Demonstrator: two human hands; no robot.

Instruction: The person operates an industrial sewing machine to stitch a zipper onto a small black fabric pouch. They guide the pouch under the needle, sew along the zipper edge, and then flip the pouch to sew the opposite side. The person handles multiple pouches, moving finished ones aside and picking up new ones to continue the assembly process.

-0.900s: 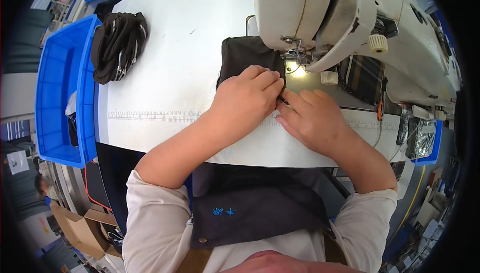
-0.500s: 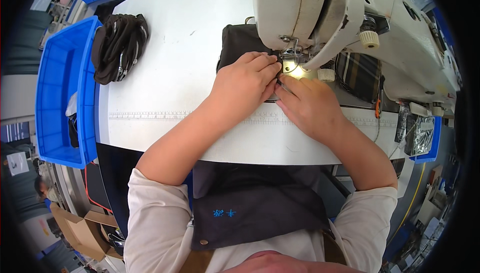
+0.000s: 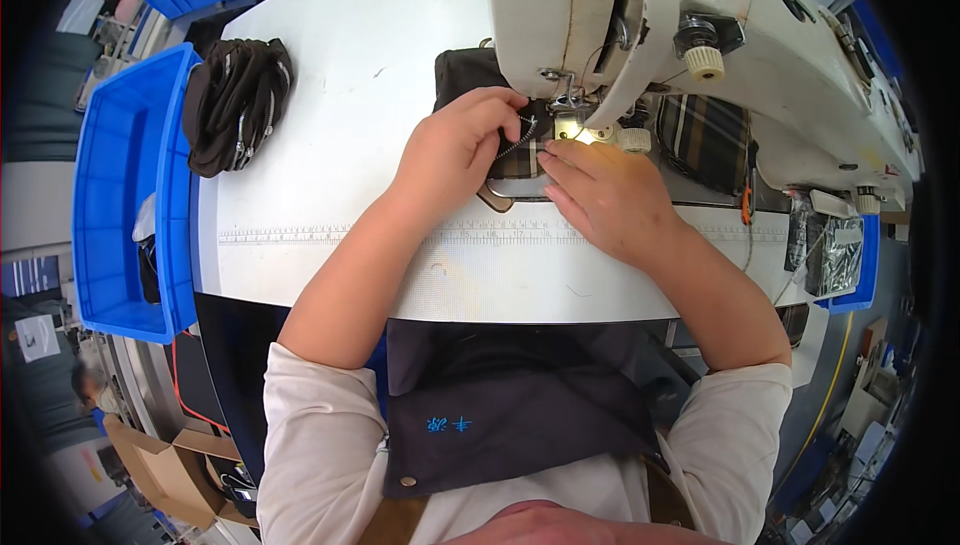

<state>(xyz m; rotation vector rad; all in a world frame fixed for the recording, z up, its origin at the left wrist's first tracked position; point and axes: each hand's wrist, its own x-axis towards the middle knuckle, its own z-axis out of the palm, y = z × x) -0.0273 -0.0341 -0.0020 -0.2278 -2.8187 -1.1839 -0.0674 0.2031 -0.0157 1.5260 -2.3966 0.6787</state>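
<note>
Leftward from where it sat half a second ago, our left hand (image 3: 455,145) has drawn off the dark cloth piece (image 3: 465,73), and a metal zipper (image 3: 518,145) with striped fabric (image 3: 518,165) below it now shows between our hands. We see the cloth piece on the table, just left of the lit needle area; its upper right corner runs behind the head of the sewing machine (image 3: 545,5), and our left hand covers its middle. That hand's fingers curl over at the zipper, but its thumb is hidden, so we cannot tell whether it pinches. Our right hand (image 3: 610,195) sets its fingertips, close together, at the striped fabric's right side; again we cannot make out any pinch. The needle tip is too small to tell. Farther right, the machine partly hides a striped pouch (image 3: 705,135), with an orange-handled tool (image 3: 747,207) beside it. Well to the left, dark zippered pieces (image 3: 240,105) lie bunched on the white table (image 3: 330,145), overlapping the rim of a blue bin (image 3: 110,175).
</note>
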